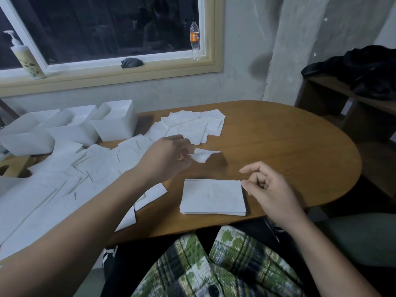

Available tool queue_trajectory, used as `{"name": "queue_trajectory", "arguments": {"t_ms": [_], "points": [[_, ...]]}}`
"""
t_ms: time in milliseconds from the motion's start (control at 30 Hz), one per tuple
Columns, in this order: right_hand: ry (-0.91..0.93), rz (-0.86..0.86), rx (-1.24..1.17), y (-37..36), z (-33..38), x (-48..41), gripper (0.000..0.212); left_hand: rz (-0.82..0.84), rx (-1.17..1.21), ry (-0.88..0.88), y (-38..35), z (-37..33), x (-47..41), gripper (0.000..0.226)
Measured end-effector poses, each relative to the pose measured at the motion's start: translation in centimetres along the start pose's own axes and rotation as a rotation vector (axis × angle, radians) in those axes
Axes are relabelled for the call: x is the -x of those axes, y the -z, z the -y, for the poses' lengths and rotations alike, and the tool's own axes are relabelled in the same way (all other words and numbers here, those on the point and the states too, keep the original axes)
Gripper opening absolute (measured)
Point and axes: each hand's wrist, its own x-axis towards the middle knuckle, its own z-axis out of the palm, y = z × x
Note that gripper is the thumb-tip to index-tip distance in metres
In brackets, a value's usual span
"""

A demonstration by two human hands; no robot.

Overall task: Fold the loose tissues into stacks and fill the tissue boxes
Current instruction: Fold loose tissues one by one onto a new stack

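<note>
My left hand (169,155) pinches a corner of a loose white tissue (203,155) and holds it just above the wooden table (289,146). A neat stack of folded tissues (213,197) lies near the table's front edge. My right hand (267,189) hovers at the stack's right edge with loosely curled fingers and holds nothing. Many loose tissues (75,179) cover the left side of the table, and more loose tissues (192,125) lie at the back. Three white tissue boxes (116,125) stand open at the back left.
A pump bottle (26,58), a dark cloth (131,62) and an orange-labelled drink bottle (194,39) stand on the window sill. A shelf with black clothing (364,69) is at the right. The table's curved edge runs along the right.
</note>
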Motion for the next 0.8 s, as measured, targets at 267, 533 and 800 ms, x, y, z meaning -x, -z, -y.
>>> {"name": "queue_trajectory", "arguments": {"t_ms": [267, 533, 800], "points": [[-0.049, -0.159, -0.069, -0.5, 0.0, -0.5, 0.047, -0.089, 0.232, -0.004, 3.1, -3.4, 1.7, 0.010], [-0.077, -0.049, -0.163, 0.0, 0.4, -0.7, 0.029, -0.041, 0.628, 0.155, 3.2, -5.4, 4.5, 0.010], [-0.072, 0.003, -0.322, 0.1, 0.3, -0.7, 0.041, -0.024, 0.733, 0.222, 3.5, -5.9, 5.6, 0.011]]}}
